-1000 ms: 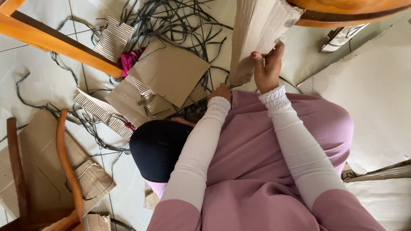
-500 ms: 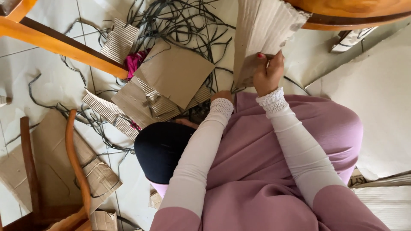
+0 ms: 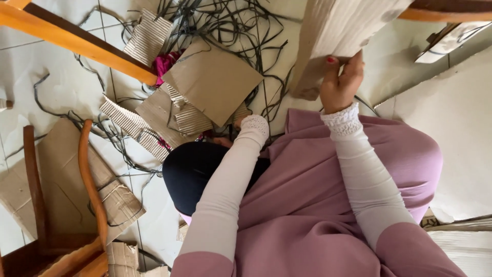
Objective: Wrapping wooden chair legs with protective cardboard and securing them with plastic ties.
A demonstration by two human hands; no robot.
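Observation:
My right hand (image 3: 341,82) is raised and shut on the lower edge of a tall corrugated cardboard sheet (image 3: 338,31) that runs out of the top of the view. My left hand (image 3: 239,116) reaches down past my knee. It is mostly hidden behind its white lace cuff, right beside a flat brown cardboard piece (image 3: 215,82) on the floor. Whether it grips anything is hidden. Both arms wear long white sleeves over a pink garment.
Black strips (image 3: 220,23) lie tangled over the white tiled floor. Ribbed cardboard scraps (image 3: 128,123) and a pink scrap (image 3: 165,64) lie to the left. An orange wooden beam (image 3: 77,43) crosses the upper left, curved wood (image 3: 92,179) sits lower left, and a large pale board (image 3: 456,128) is at right.
My right hand has lifted the cardboard sheet higher. My left hand has left the sheet and dropped toward the flat brown piece on the floor. The view has shifted slightly.

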